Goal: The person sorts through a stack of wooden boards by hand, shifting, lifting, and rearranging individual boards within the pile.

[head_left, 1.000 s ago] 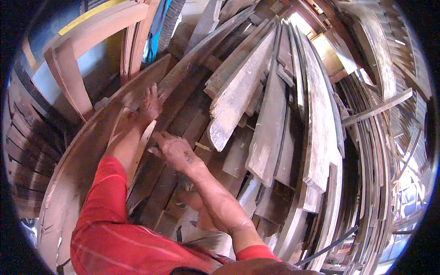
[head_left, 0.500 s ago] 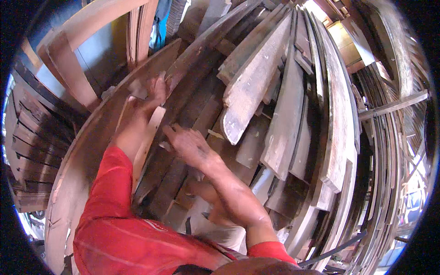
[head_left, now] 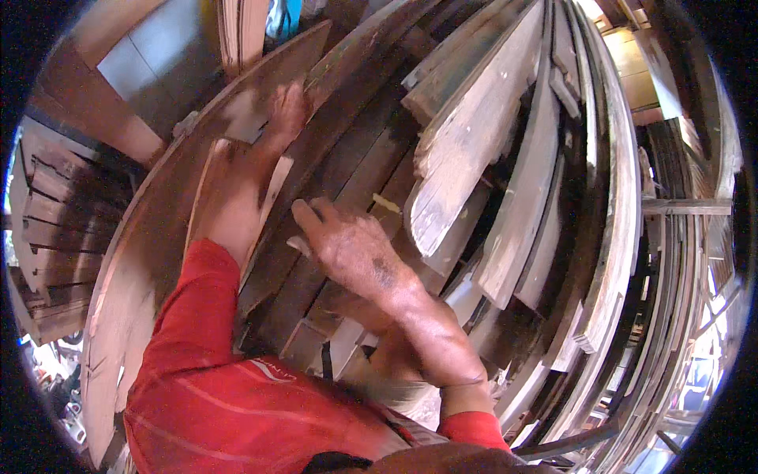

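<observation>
My left hand (head_left: pixel 288 110) reaches forward at the upper left, beside a long dark plank and the wide brown board (head_left: pixel 130 292). Motion smears its fingers, so their grip cannot be told. Under my left forearm lies a shorter board with a pale edge (head_left: pixel 276 178), partly hidden by the arm. My right hand (head_left: pixel 343 245) hovers over dark planks (head_left: pixel 339 189) near the middle, palm down. Its fingers are loosely bent and apart, with the thumb out and nothing visible in them.
Weathered planks (head_left: pixel 474 126) with uneven ends are stacked to the right of my right hand. More long timber (head_left: pixel 679 300) stands further right, crossed by a short bar (head_left: pixel 687 207). A wooden frame (head_left: pixel 103 118) and a slatted wooden piece (head_left: pixel 71 229) are at the left.
My left hand has moved further forward along the boards. My right hand has shifted slightly right, still held over the planks. The whole view has turned a little.
</observation>
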Demonstrator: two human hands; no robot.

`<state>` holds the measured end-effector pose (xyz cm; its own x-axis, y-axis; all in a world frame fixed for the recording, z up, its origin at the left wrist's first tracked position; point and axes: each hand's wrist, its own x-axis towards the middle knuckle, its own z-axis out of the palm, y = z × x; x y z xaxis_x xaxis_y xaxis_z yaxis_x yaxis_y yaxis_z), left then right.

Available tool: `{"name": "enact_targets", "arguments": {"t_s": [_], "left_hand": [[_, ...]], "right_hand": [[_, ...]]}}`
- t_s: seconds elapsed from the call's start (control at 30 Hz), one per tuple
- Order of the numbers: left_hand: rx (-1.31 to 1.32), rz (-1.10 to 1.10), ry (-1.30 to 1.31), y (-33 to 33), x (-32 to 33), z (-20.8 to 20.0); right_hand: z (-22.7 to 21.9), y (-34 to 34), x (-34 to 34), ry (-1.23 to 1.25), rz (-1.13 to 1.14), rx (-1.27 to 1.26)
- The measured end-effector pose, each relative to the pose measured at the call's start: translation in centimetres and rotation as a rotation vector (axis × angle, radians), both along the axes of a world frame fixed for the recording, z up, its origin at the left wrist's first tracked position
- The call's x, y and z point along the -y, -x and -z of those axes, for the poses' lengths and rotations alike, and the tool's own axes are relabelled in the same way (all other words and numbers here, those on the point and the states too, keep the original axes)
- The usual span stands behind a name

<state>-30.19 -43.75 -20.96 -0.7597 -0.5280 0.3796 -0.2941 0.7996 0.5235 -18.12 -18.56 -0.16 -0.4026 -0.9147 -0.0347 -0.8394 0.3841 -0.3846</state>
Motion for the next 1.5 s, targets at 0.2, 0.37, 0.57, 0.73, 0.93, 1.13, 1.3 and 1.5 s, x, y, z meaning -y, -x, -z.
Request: {"name": "enact_targets", "arguments": {"t_s": [0.2,0.37,0.57,0.73,0.93,1.13,1.3,1.5], "left_hand": [[0.098,0.111,-0.104,0.5,1.6,-1.3],[0.286,0.182,-0.033,-3.3,1.3,-2.3],[0.446,0.138,-0.187,-3.1,-0.5,-6.3],[0.313,0.175,-0.189,-0.7,-0.6,-2.7],[0.215,0.080,-0.097,2.7,1.2,0.1],[0.238,-0.036,-0.375,-1.4,-2.2,-5.7],[-0.414,0.096,-0.280,-8.7,-4.2,-12.6],[-0.800,0.433,0.022,-28.5,-10.7,-35.4]], "right_hand": [[0.3,-0.7,-0.4,-0.045,-0.025,-0.057],[2.8,-1.7,-0.4,0.019,-0.146,-0.071],[0.2,-1.4,-0.5,-0.035,-0.108,-0.046],[-0.4,-2.7,0.2,0.049,-0.116,-0.037],[-0.1,-5.5,0.2,0.029,-0.179,0.047],[-0.6,-8.3,-1.6,-0.121,-0.105,0.093],[0.6,-8.6,-1.4,-0.221,-0.082,0.039],[4.4,-10.6,-0.7,-0.106,-0.073,0.040]]}}
